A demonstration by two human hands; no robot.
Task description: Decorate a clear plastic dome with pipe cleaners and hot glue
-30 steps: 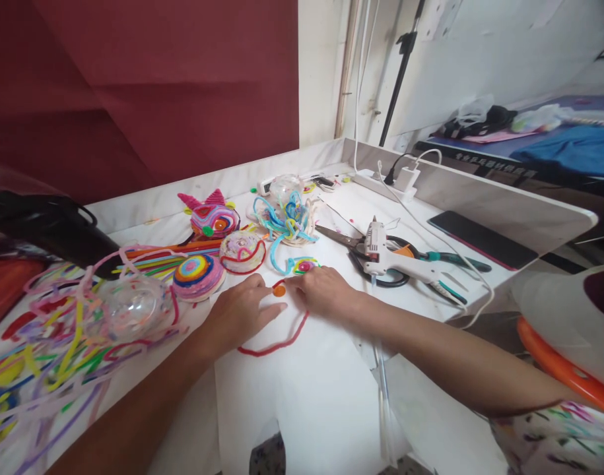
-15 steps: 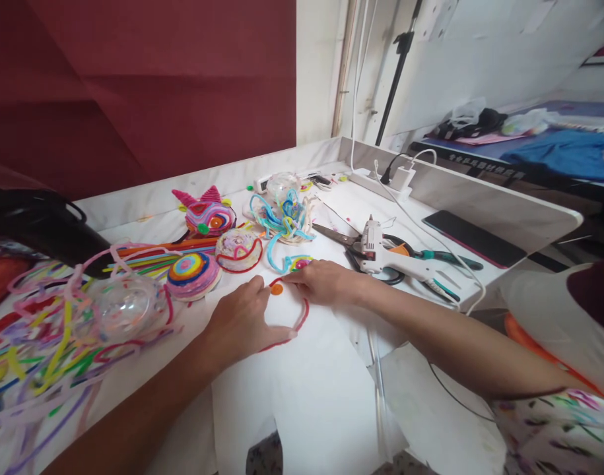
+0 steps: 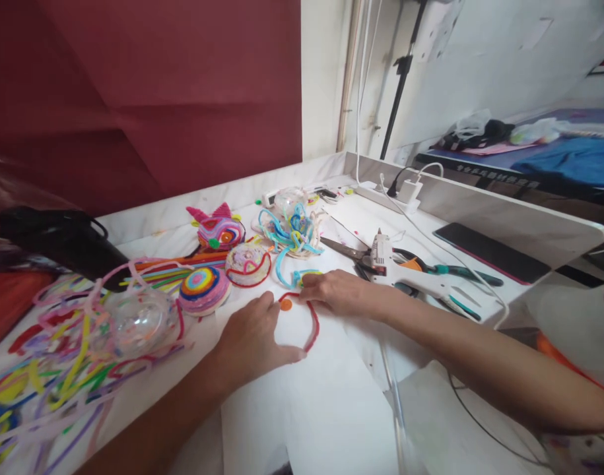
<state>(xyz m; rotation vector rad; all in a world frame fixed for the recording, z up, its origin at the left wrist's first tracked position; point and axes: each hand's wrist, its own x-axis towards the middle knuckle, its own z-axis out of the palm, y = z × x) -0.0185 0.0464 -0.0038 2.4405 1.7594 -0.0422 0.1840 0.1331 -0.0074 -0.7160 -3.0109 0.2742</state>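
Observation:
A red fuzzy strip lies curved on white paper, beside a small orange disc. My left hand rests on the paper left of the disc, thumb spread from its fingers, thumb tip near the strip's lower end. My right hand bends its fingers down at the strip's upper part; what its fingertips hold, if anything, is hidden. A blue and yellow coil shows just behind that hand. Round decorated pieces, one striped in rings and one with a red curve, stand behind my left hand.
Scissors, a white glue gun and green-handled pliers lie at the right. Behind them are a phone and power strip. Colourful strips and a clear dome fill the left.
The view has shifted, so the table things appear lower and further right. My right hand has moved slightly along the strip and now covers more of the coil. My left hand keeps its spread pose.

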